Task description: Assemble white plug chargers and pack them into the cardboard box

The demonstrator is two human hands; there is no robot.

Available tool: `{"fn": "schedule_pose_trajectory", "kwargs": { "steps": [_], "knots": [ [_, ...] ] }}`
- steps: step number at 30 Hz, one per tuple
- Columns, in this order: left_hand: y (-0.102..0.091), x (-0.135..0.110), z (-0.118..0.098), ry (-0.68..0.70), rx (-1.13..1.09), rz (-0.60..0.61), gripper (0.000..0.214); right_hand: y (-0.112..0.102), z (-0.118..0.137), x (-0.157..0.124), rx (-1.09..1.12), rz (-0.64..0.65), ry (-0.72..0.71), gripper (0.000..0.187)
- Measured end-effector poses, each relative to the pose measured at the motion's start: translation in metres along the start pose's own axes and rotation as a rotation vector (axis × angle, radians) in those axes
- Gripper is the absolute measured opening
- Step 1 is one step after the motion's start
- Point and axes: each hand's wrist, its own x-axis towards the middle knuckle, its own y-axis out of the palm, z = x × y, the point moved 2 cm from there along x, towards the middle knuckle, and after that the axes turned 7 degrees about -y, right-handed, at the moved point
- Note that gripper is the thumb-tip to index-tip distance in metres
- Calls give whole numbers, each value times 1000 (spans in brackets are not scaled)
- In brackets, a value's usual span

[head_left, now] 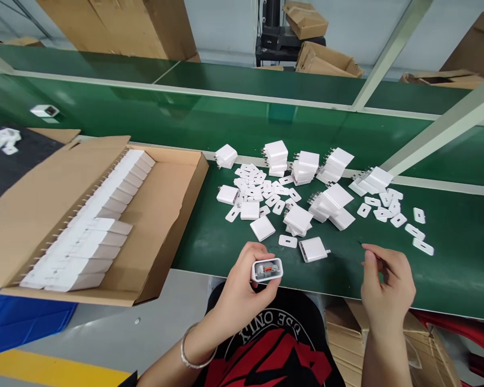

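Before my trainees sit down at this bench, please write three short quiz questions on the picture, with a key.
1. Multiple choice: What colour is the small part inside the hollow white plastic housing in the person's left hand? A) blue B) orange-red C) green
2. True or false: That housing's open end faces away from the camera.
3. Fill in: In this view, the open brown cardboard box is to the ____ of the loose, slotted white plates on the green tabletop.

Key: 1. B; 2. False; 3. left
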Motion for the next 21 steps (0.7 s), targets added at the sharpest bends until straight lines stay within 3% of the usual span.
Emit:
{"fn": "schedule_pose_trajectory", "kwargs": {
  "steps": [3, 6, 8, 11, 14, 17, 21],
  "knots": [
    [2, 2, 8, -52, -59, 13, 22, -9, -37, -7, -351, 192, -146, 25],
    [2, 3, 13, -71, -95, 10, 20, -11, -61, -12, -461, 318, -202, 42],
    [1, 2, 17, -79, -116, 18, 18, -10, -62, -10, -476, 337, -180, 55],
    [-1, 0, 25, -64, -177, 21, 16, -5, -34, -5, -429, 265, -163, 55],
    [-4, -3, 33, -55, -249, -21, 25, 11, 17, -5, -207, 216, -237, 34],
    [-8, -5, 39, -101, -302, -55, 40, 38, 58, -13, -112, 351, -384, 22],
    [-11, -6, 41, -137, -347, -94, 53, 65, 70, -22, -268, 445, -455, 26]
  ]
}}
